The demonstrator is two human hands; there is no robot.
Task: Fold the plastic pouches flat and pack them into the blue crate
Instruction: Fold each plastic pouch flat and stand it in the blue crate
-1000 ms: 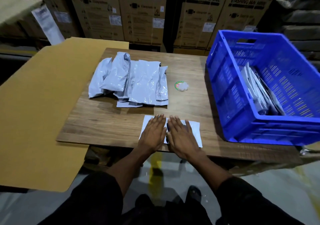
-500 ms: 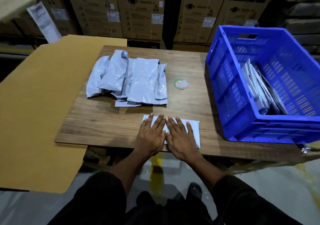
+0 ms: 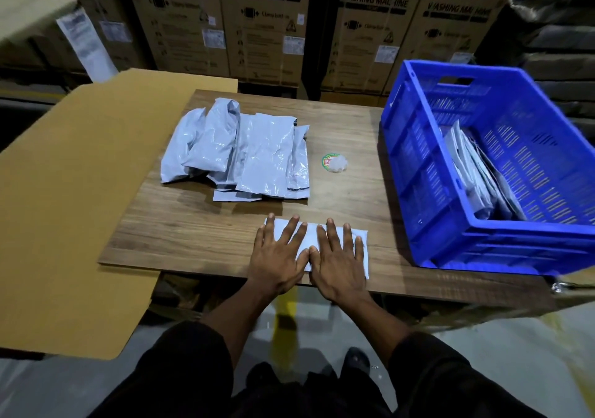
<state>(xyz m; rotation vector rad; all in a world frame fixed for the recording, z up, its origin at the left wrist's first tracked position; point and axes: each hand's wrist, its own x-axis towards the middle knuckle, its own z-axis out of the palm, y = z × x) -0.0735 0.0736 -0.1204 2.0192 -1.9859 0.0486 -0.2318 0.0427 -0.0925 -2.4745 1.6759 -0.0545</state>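
Note:
A folded white pouch (image 3: 311,236) lies flat at the near edge of the wooden table (image 3: 199,234). My left hand (image 3: 278,255) and my right hand (image 3: 338,259) press on it side by side, fingers straight and spread. A loose pile of grey plastic pouches (image 3: 244,153) lies further back on the table. The blue crate (image 3: 502,166) stands at the right end of the table, with several folded pouches (image 3: 476,172) leaning inside it.
A small round sticker with a crumpled bit of plastic (image 3: 335,162) lies between the pile and the crate. A large brown cardboard sheet (image 3: 70,211) extends left of the table. Washing-machine cartons (image 3: 264,24) are stacked behind.
Both hands stay flat on the folded pouch; their fingers have spread a little wider across it. The camera view shifted slightly.

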